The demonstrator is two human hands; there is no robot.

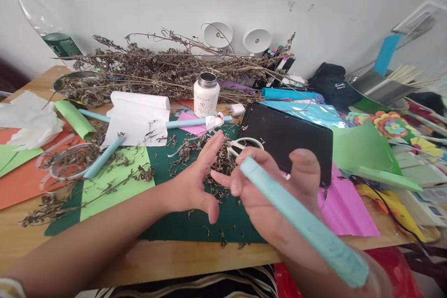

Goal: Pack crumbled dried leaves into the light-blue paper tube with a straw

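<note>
My right hand [268,195] holds a light blue paper tube [303,223], which slants across the palm and down over the wrist. Its fingers are partly curled, and one end of the tube rests near the fingertips. My left hand [197,184] is open and empty, thumb spread from the stretched fingers, above a dark green cutting mat [167,223]. Crumbled dried leaves [223,160] lie in a heap just behind both hands. White-handled scissors [247,143] rest by the heap, their blades mostly hidden. Another light blue tube [104,156] lies on light green paper [117,191] to the left.
Dried stalks [167,63] are piled along the wall behind a white open-mouthed bottle [206,95]. A black tablet-like slab [288,137] lies right of the scissors. A tape roll [71,173] sits left among leaf bits, and a white paper roll [139,101] lies farther back.
</note>
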